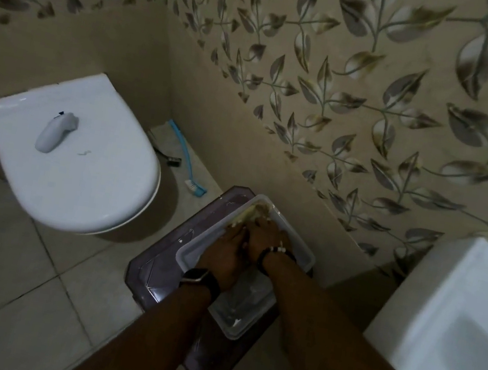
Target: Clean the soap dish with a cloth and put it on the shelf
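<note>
Head camera looked down on our two bare forearms reaching into a clear rectangular soap dish (243, 309). It sat on a dark purplish stand (155, 270) on the floor (14, 276), between a toilet (84, 178) and a white sink (465, 316).

Our left hand (228, 246), with a dark watch (200, 277) on its wrist, and our right hand (263, 236), with a bead bracelet (275, 252), lay side by side and touching inside the dish. Both pointed at its far end. There a pale yellowish cloth (251, 213) was bunched against the far wall of the dish, and the fingers of both hands met it.

We could not tell whether those fingers curled round the cloth or only pressed flat on it; the picture was dim and blurred there. The near end of the dish looked wet and held a small white smear.

The toilet lid was down, with a white handheld device (53, 132) lying on it. A blue brush (186, 159) lay on the floor just beside the toilet. Leaf-patterned tiles (381, 78) covered the wall behind.
</note>
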`<action>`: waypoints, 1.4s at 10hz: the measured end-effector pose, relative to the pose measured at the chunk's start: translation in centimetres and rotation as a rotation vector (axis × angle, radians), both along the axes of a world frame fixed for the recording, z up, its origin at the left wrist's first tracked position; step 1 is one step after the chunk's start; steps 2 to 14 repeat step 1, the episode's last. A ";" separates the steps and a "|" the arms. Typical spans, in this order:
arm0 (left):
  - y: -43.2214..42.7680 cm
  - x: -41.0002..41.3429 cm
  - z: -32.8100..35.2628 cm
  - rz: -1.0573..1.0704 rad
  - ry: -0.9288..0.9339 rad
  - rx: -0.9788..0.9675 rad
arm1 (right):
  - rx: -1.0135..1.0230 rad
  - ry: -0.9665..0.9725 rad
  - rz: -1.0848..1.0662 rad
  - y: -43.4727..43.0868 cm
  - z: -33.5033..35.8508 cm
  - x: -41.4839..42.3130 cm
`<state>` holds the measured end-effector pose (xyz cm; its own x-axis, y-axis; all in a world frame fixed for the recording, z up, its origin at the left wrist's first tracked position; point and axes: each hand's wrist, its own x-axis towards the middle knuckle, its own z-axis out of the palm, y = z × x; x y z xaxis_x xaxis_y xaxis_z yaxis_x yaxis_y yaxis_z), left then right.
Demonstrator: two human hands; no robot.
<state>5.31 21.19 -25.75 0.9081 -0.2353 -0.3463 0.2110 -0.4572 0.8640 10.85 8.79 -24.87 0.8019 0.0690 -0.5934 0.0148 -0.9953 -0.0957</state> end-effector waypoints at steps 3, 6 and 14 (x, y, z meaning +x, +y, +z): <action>-0.3 0.5 1.1 -0.002 -0.140 -0.011 | 0.026 -0.102 -0.045 -0.2 1.8 -0.4; -0.3 0.5 1.1 -0.002 -0.140 -0.011 | 0.026 -0.102 -0.045 -0.2 1.8 -0.4; -0.3 0.5 1.1 -0.002 -0.140 -0.011 | 0.026 -0.102 -0.045 -0.2 1.8 -0.4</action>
